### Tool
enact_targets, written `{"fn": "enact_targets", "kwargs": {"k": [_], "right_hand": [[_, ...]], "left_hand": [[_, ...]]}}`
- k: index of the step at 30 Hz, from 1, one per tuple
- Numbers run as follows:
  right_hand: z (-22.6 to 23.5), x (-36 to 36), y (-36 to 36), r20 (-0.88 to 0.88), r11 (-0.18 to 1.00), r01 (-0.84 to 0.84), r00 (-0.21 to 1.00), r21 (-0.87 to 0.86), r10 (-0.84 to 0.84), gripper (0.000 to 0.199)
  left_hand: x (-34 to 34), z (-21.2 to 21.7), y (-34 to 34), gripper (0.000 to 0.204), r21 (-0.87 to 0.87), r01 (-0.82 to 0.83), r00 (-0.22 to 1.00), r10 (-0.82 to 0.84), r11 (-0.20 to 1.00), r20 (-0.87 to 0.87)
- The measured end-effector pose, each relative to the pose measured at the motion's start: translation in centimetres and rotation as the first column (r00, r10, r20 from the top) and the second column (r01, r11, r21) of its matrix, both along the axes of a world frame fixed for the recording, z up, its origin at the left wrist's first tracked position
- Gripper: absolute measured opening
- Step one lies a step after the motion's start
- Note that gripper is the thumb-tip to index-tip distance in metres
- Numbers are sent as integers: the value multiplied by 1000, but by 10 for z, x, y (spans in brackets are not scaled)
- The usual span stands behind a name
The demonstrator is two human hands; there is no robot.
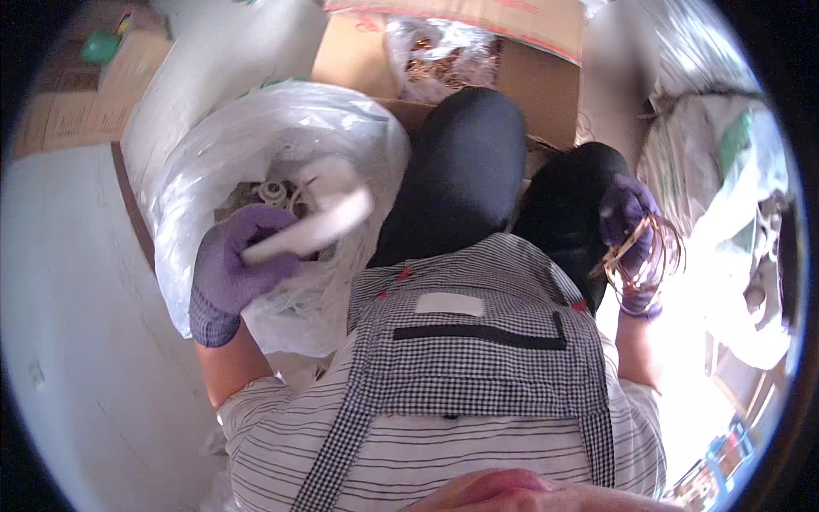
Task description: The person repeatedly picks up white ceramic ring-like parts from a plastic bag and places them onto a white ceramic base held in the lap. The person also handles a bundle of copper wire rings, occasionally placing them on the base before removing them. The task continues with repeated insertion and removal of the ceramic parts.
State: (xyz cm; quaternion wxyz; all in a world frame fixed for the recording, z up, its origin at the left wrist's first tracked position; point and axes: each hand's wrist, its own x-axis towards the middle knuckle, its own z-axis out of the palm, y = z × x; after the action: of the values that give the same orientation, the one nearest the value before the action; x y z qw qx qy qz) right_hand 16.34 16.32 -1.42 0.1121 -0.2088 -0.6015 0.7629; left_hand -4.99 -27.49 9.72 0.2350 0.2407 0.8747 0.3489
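My left hand, in a purple knit glove, is closed round one end of a long white piece, which looks like plastic and is blurred. It is above a large clear plastic bag that contains white parts, some of them ring-shaped. Beside my right knee, my right hand, gloved the same way, grips a loose bundle of thin copper-coloured wire. Loops of the wire hang out past the fingers on the right. The fingertips of this hand are partly hidden.
Beyond my knees stands an open cardboard box, holding a clear bag of copper-coloured scraps. White sacks rise behind the big bag. Plastic wrapping is heaped at the right. A pale wall or panel borders the left side.
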Motion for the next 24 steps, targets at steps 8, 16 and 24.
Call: {"fn": "enact_targets", "kwargs": {"k": [8,16,24], "right_hand": [[5,20,-23,-431,950,300,871,83,-237,35],[-9,50,-30,31,924,328,940,199,-340,46],[-2,39,-34,9,902,307,946,303,-325,25]], "left_hand": [[66,3,222,15,-456,849,29,-887,265,-461],[96,-21,269,15,-155,988,-35,-942,19,-335],[54,-94,277,93,156,845,522,-723,512,-453]]}}
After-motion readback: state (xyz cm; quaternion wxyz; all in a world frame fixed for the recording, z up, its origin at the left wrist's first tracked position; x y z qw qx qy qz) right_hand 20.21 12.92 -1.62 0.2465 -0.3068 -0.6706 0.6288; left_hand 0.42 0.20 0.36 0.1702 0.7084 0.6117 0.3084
